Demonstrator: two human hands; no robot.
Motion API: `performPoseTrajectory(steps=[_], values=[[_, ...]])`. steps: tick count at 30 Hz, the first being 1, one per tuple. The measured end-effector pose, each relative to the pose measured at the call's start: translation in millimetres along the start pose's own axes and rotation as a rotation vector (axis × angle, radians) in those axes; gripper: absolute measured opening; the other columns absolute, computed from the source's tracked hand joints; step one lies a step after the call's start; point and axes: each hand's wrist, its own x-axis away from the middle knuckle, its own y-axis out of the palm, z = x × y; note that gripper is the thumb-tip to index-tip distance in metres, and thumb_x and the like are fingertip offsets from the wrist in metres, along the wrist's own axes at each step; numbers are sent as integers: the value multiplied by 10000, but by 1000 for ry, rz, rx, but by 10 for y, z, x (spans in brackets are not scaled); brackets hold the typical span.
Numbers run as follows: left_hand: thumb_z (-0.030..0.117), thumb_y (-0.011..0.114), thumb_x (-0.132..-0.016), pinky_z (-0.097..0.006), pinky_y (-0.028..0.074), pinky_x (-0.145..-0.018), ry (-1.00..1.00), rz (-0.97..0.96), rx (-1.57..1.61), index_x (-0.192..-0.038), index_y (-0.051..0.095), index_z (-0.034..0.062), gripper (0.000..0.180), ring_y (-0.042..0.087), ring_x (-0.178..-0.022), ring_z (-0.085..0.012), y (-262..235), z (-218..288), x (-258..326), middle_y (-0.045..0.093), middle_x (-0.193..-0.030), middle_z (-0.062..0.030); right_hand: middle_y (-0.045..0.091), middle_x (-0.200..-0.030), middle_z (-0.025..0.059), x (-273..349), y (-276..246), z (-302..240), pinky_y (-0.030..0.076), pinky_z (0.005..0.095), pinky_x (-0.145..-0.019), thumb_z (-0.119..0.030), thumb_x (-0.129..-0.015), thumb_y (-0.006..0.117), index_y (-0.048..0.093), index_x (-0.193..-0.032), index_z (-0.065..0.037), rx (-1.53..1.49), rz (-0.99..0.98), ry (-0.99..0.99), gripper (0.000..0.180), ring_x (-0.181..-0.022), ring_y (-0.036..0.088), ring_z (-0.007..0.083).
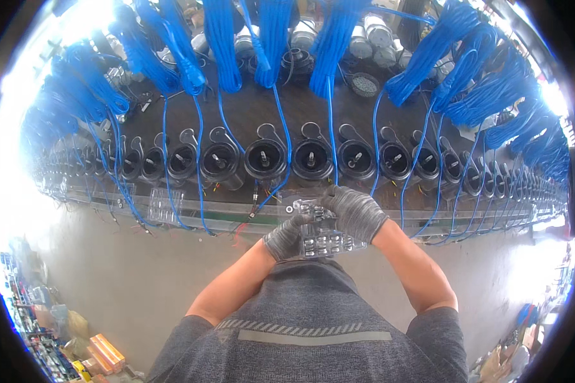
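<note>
Close in front of my body, a clear plastic tray [331, 244] holds rows of small shiny metal parts. My left hand [286, 237], in a grey knitted glove, is closed on the tray's left side. Also gloved in grey, my right hand [358, 214] bends over the upper right of the tray. Its fingers are curled together near the bench edge, and what they hold is hidden. Just beyond stand black round housings [312, 159], each open at the top with a metal shaft in the middle. A small white ring [289, 209] lies beside the tray.
Blue cable coils [273, 45] hang along the bench [281, 115], their strands running down between the housings to the front edge. Another clear tray [166, 204] lies at the left edge. A bowl of small parts [364, 84] sits farther back. Boxes [107, 352] stand at lower left.
</note>
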Motion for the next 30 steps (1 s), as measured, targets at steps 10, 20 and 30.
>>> performPoseTrajectory(steps=[10,20,30], values=[[499,840,-790,-519,524,-1071,30,-50,-12,-1455,508,117,835,607,-1262,-330,13,-118,-114,588,-1406,-160,727,-869,135,82,-195,568,566,381,-851,-182,-920,698,723,-1100,-32,-317,396,106,236,-865,713,301],[427,896,-758,-570,533,-1050,-7,-39,41,-1379,591,160,741,621,-1249,-334,20,74,-18,605,-1398,-141,663,-781,36,-274,-201,1035,471,287,-499,-338,-1038,634,699,-1127,6,-888,306,735,361,-543,616,112],[454,896,-752,-549,554,-1039,-22,-159,24,-1402,568,134,796,619,-1266,-344,-23,323,44,596,-1422,-160,724,-896,123,-407,-206,1204,547,362,-636,-272,-1045,602,692,-1212,-22,-558,243,684,314,-718,717,214]])
